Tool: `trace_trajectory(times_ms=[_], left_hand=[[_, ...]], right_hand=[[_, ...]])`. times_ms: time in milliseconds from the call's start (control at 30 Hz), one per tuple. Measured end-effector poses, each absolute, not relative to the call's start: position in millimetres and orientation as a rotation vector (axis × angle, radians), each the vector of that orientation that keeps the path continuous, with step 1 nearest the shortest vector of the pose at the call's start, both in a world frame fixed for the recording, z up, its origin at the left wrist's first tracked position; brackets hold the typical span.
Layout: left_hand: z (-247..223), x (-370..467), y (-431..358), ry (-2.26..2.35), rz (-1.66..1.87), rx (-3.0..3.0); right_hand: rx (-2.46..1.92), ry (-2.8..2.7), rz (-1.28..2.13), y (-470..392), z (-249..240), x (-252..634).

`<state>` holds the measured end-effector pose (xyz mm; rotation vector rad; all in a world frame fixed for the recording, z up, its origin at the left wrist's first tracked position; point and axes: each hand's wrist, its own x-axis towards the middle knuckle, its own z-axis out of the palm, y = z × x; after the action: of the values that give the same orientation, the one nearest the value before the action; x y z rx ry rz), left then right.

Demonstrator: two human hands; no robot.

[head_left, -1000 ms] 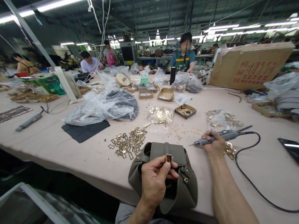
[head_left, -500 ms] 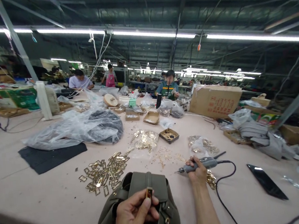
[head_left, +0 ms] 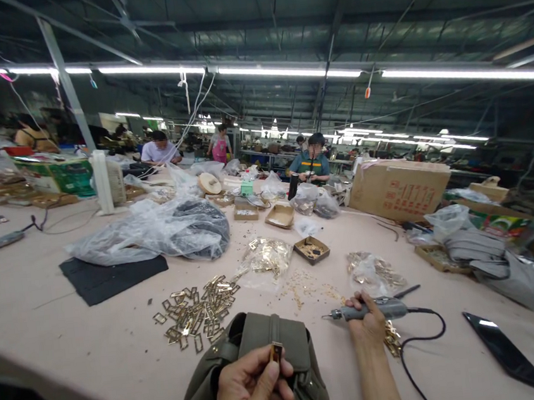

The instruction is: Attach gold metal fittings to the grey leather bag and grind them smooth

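An olive-green bag (head_left: 280,329) with a front flap and strap stands at the table's near edge. My left hand (head_left: 253,386) is closed in front of it, pinching a small gold metal clasp (head_left: 276,352) at the strap's end between thumb and fingers. To the right, my right hand (head_left: 368,320) grips a grey electric screwdriver (head_left: 388,307), its bit pointing left above the table. Its black cord curves down the right side. Beside the bag lies a loose pile of gold rectangular frames (head_left: 200,312).
Small gold bits (head_left: 304,285) are scattered beyond the bag, near a plastic bag of gold parts (head_left: 268,255) and a small tray (head_left: 311,250). A dark phone-like slab (head_left: 507,350) lies right. Farther back stand a cardboard box (head_left: 399,189), a white fan (head_left: 103,182) and a co-worker (head_left: 311,163).
The view has swung slightly left, so the scene sits farther right. Both hands keep their holds on the clasp and the screwdriver.
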<state>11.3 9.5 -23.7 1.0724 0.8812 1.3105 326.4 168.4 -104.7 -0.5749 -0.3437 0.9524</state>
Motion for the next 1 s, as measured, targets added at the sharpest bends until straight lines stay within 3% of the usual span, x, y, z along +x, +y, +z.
trace_trajectory(times_ms=[1000], left_hand=[[-13,16,4,0.841,1.362,0.996]], right_hand=[[-0.684,-0.200,0.907,178,-115,329]])
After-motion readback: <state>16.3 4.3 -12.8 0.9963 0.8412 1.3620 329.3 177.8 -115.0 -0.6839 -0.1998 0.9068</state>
